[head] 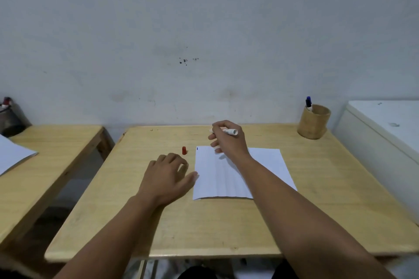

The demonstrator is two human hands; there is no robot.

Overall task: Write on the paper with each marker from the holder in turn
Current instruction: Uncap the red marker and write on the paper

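Observation:
A white sheet of paper (263, 165) lies on the wooden table (226, 222), with a small blue mark at its top left corner. My right hand (229, 140) hovers over the paper's top edge, shut on a white marker (231, 131) whose tip is hidden by the fingers. A red cap (184, 150) stands on the table just left of the paper. My left hand (169, 176) rests flat beside the paper, fingers apart, close to the cap. A round wooden holder (314, 124) at the back right has a blue-capped marker (308, 103) sticking out.
A second wooden table (45, 154) stands to the left with a sheet of paper (11, 154) and a dark pot (9, 118) on it. A white cabinet (385, 133) borders the right side. A grey wall runs behind the tables.

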